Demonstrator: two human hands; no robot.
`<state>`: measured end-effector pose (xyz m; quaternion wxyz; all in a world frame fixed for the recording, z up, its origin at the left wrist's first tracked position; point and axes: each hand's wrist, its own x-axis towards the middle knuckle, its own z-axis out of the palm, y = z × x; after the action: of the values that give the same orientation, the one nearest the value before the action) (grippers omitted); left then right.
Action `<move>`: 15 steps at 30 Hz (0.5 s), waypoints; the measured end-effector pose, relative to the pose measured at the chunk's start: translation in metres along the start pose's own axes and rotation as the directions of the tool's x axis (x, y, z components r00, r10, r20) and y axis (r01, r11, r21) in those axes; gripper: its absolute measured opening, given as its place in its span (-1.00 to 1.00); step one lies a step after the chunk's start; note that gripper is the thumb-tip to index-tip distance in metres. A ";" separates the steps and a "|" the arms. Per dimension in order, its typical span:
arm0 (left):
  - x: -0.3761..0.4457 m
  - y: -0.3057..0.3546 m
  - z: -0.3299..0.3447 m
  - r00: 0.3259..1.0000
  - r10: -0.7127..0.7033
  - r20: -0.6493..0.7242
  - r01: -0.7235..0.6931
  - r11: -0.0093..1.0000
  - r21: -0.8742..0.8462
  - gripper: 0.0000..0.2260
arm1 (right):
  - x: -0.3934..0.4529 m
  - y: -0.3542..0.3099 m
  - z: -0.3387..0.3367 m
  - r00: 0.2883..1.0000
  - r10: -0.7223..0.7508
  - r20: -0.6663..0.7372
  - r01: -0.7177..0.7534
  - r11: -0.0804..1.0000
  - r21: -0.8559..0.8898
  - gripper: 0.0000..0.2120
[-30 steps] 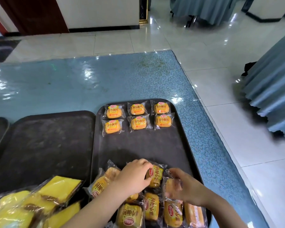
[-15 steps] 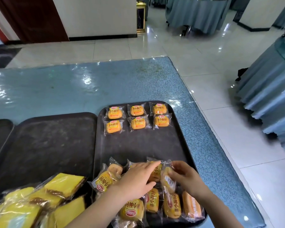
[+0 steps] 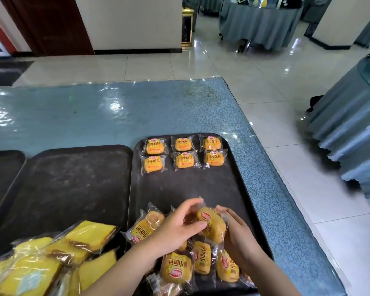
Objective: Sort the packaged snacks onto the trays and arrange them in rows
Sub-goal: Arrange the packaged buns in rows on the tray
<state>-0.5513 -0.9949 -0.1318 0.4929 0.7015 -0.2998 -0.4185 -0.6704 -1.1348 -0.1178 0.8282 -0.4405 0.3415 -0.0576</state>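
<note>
Several small orange bread packs lie in two rows (image 3: 183, 153) at the far end of the right black tray (image 3: 201, 186). A loose pile of the same packs (image 3: 177, 268) covers its near end. My left hand (image 3: 177, 226) and my right hand (image 3: 236, 236) together hold one bread pack (image 3: 213, 224) just above the pile, the left pinching its wrapper from the left, the right curled round its right side. Wrapped yellow cake slices (image 3: 51, 255) are heaped at the lower left.
A bare black tray (image 3: 68, 184) sits left of the right tray, and a third tray's corner (image 3: 2, 174) shows at the far left. All rest on a shiny blue table (image 3: 115, 112) whose right edge (image 3: 286, 201) drops to a tiled floor. Draped tables stand beyond.
Both hands have lifted one bread pack out of the near pile and turned it between them. The view has tilted up a little.
</note>
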 end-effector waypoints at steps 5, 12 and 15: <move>-0.004 -0.003 -0.018 0.985 -0.021 -0.172 0.024 1.000 0.010 -0.48 | 0.012 0.003 0.019 0.999 0.032 0.000 -0.032 0.999 -0.030 -0.47; 0.005 -0.009 -0.060 0.883 -0.120 -0.454 0.162 0.985 0.055 -0.47 | 0.043 0.012 0.049 0.988 -0.149 0.049 0.157 0.934 -0.321 -0.60; 0.011 -0.012 -0.079 0.858 -0.171 -0.484 0.250 0.963 0.104 -0.37 | 0.073 0.015 0.063 0.991 -0.129 0.027 0.128 0.887 -0.445 -0.72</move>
<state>-0.4760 -0.9657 -0.1331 0.4430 0.8484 -0.1256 -0.2610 -0.5792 -1.1114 -0.1427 0.6993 -0.6399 0.3170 -0.0331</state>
